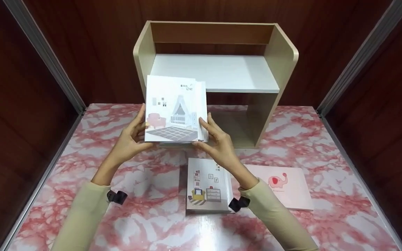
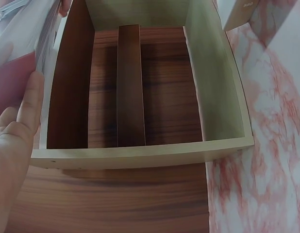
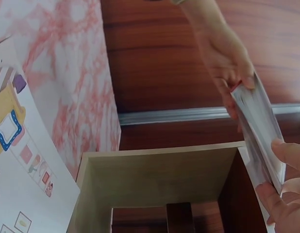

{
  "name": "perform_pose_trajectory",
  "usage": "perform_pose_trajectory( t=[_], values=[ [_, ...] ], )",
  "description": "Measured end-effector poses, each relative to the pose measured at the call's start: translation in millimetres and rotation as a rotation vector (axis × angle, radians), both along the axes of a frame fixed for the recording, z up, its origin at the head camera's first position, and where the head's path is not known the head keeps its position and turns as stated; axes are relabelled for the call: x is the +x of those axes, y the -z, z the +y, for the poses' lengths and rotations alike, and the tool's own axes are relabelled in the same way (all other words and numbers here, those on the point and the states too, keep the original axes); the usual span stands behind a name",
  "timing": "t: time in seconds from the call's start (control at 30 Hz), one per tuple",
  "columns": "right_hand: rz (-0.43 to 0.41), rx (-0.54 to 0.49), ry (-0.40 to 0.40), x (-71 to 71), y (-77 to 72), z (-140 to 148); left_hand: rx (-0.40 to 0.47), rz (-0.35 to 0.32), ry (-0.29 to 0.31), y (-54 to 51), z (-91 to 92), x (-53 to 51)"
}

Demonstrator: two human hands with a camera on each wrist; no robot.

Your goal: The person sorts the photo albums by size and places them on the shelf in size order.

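A small stack of notebooks is held up in front of the wooden shelf unit. Its top cover is white, with a drawing of a canopied crib, a pink armchair and a grey checked rug. My left hand grips the stack's left edge, thumb at the lower corner. On the opposite edge, my right hand pinches it between thumb and fingers. In the left wrist view, a red cover shows beside the left fingers. The right wrist view shows the stack edge-on between both hands; how many notebooks it has is unclear.
The two-level shelf unit stands at the back. White notebooks with a yellow armchair drawing lie below my right hand, partly covered by that arm. Right of them is a pink notebook with an elephant. Dark wood-look walls enclose the marbled table.
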State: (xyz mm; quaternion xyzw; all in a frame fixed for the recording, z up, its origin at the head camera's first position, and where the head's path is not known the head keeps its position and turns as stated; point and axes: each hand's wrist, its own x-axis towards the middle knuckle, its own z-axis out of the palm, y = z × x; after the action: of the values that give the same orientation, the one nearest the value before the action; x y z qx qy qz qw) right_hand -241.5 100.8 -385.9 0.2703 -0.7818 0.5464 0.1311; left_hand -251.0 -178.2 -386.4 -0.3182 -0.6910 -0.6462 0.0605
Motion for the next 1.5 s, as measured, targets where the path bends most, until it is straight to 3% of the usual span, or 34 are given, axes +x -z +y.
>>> perform_pose_trajectory(
  t=[0.27,0.6,0.87,1.17,1.5],
  values=[
    [0.062,-0.013,0.02,-3.0,2.7,1,0.032,0.003,-0.049,-3.8,2.7,1.1],
    [0.084,-0.032,0.01,-4.7,0.7,2,0.037,0.041,-0.091,-5.0,5.1,-0.1],
    [0.111,-0.01,0.03,-5.9,-0.9,3,0.06,0.03,-0.128,-5.5,6.8,0.1],
    [0.123,0.001,0.052,-6.3,-6.8,3,0.099,0.058,-0.128,-8.7,10.1,-0.2],
    [0.092,-0.026,0.051,-7.6,-9.8,3,0.109,0.041,-0.124,-10.0,11.2,-0.8]
  ],
)
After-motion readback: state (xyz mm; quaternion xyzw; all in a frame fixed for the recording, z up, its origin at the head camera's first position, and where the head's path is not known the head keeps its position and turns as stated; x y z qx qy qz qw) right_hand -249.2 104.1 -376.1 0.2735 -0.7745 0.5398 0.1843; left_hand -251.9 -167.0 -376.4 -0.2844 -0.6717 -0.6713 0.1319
